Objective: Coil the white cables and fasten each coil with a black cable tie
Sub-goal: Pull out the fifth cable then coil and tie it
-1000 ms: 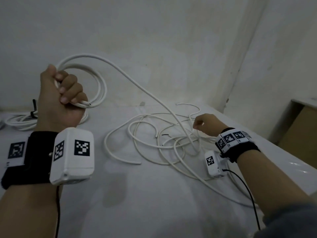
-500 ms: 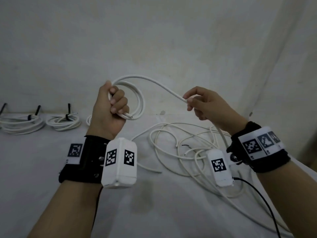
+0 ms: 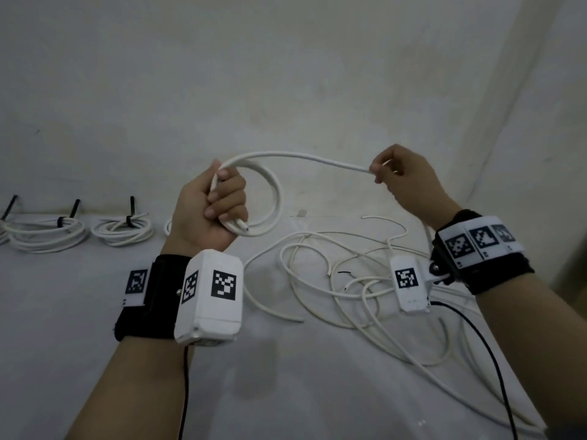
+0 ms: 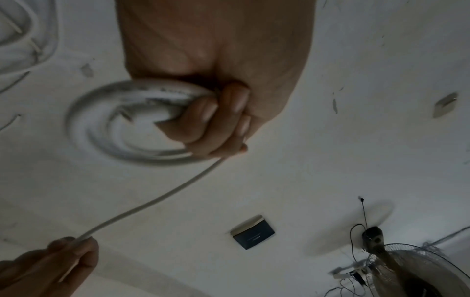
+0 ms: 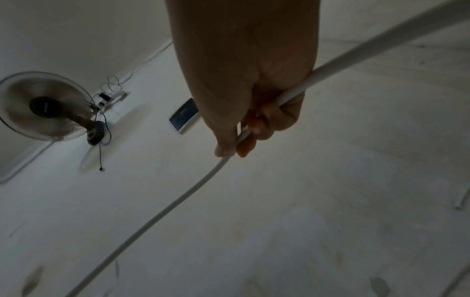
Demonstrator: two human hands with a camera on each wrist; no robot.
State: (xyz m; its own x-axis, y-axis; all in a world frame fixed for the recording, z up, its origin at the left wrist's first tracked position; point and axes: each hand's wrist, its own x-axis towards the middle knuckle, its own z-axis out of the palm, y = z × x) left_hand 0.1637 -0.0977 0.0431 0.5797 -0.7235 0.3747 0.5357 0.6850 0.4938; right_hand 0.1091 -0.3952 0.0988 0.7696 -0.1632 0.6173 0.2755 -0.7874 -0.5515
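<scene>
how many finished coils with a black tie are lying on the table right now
2 fully in view, side by side at the far left of the table: one tied coil and another tied coil to its right. A third tie at the frame's left edge suggests one more, cut off.

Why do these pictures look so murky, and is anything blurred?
Head view: dim, flat light, edges bent by the wide lens. Left wrist view: the coil in the left hand smears with motion blur. Right wrist view: the right hand is dark, underexposed.

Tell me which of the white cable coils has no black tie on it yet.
The coil in the left hand, held up above the table: its loops are bare. The coils lying at the far left each carry a black tie.
</scene>
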